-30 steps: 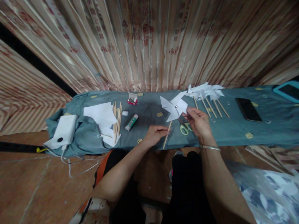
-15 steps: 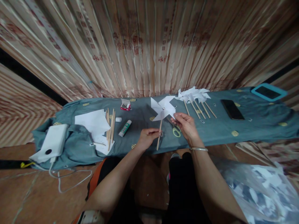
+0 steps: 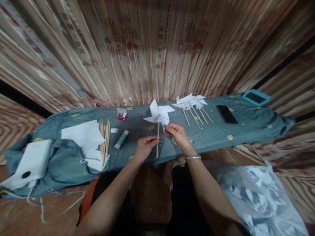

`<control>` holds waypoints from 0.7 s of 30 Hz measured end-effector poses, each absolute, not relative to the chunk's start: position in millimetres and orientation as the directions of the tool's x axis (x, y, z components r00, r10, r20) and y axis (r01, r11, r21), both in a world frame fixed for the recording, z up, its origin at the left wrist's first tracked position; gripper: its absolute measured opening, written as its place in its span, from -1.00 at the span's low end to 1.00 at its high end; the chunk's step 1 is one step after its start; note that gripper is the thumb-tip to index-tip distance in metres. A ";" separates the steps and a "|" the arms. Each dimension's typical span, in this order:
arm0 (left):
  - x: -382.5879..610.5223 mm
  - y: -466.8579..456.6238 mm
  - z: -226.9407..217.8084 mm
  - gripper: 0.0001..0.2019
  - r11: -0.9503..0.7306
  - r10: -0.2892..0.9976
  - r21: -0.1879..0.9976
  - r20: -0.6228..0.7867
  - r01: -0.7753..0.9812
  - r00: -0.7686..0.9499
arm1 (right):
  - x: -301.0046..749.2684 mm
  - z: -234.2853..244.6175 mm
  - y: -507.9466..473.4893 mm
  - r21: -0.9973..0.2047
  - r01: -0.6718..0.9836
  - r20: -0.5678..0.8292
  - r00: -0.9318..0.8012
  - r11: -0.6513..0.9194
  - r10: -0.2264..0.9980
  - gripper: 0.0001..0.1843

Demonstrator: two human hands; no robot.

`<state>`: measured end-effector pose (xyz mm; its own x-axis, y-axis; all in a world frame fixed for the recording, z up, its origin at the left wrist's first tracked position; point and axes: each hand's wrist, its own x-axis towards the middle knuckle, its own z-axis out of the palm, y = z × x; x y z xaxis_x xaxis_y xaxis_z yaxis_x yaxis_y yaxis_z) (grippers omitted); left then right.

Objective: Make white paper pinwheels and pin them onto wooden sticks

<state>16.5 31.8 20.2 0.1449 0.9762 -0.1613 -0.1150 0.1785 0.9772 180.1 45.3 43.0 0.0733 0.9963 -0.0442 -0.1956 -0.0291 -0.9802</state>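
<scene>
- Left hand [image 3: 145,147] is closed in a pinch, with the slim wooden stick [image 3: 157,150] of a white paper pinwheel [image 3: 155,115] gripped between thumb and fingers.
- By the right hand [image 3: 177,133], what appears to be a lower blade is pinched at the fingertips; the exact contact is too small to be told.
- The pinwheel is held upright over the middle of the grey-green cloth [image 3: 211,136], between a glue stick [image 3: 121,139] on the left and a group of overlapping pinwheels [image 3: 190,100] laid on the far right.
- The held blade could be creased or torn if it is pulled too hard, since thin paper is likely to yield first.
- The round silvery pin [image 3: 159,114] at the hub could be worked loose, or the stick split, if the blades are twisted while the stick is held fast.
- Small metal pins could be scattered if the open red-and-white box [image 3: 121,114] on the far left is knocked.
- Blades are shaped as pointed, matt white folds; loose sticks [image 3: 107,141], straight and pale, are rested on flat paper sheets [image 3: 83,134] at left.
- Softly wrinkled fabric is dotted with yellow motifs; behind it, a printed curtain [image 3: 147,59] is hung in vertical pleats.
</scene>
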 end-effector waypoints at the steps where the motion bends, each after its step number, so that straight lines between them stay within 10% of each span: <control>1: 17.1 31.8 20.5 -0.70 0.175 0.977 0.978 -0.157 -0.116 0.146 | 178.8 42.8 44.7 -0.981 -0.193 -0.042 0.065 -0.029 0.997 -0.57; 21: 24.1 32.1 17.3 -0.78 0.164 0.977 0.979 -0.145 -0.120 0.157 | 175.0 48.2 39.0 -0.986 -0.166 -0.034 -0.006 -0.035 0.999 -0.54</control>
<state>24.1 32.1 17.3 0.1566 0.9770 -0.1448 -0.1203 0.1644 0.9790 175.0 39.0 48.2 -0.0058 0.9994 -0.0342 -0.1659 -0.0347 -0.9855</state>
